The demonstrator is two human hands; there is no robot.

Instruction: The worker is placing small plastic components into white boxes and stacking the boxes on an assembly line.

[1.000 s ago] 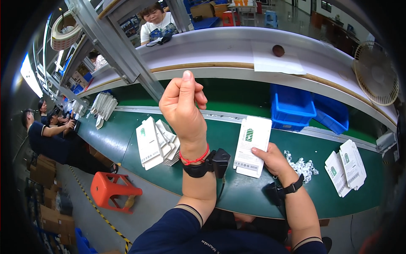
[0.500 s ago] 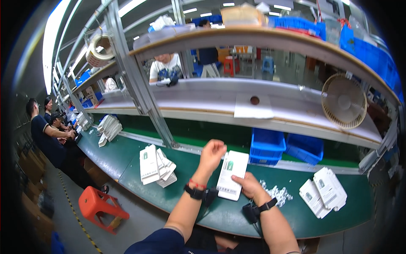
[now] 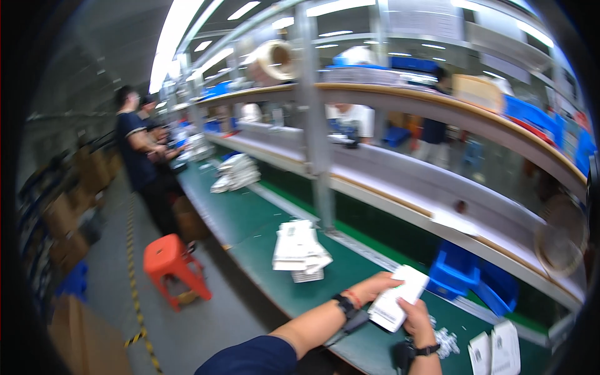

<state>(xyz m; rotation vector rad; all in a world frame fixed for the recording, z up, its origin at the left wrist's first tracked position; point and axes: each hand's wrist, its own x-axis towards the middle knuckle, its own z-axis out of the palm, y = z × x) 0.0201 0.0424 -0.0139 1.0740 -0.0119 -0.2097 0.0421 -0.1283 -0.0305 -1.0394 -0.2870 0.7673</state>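
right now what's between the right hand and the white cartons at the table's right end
A loose pile of small white pieces lies between the right hand and the white cartons, seen in the head view.

stack (image 3: 295, 249): on bench (image 3: 250, 228), left of carton (image 3: 403, 294) | bins (image 3: 451, 281): right of carton

And down comes the left hand (image 3: 374, 286), up in the air a second ago, its fingers now at the upper left edge of the carton (image 3: 400, 303), as the view swings left and the pile (image 3: 295, 249) slides to mid-picture!
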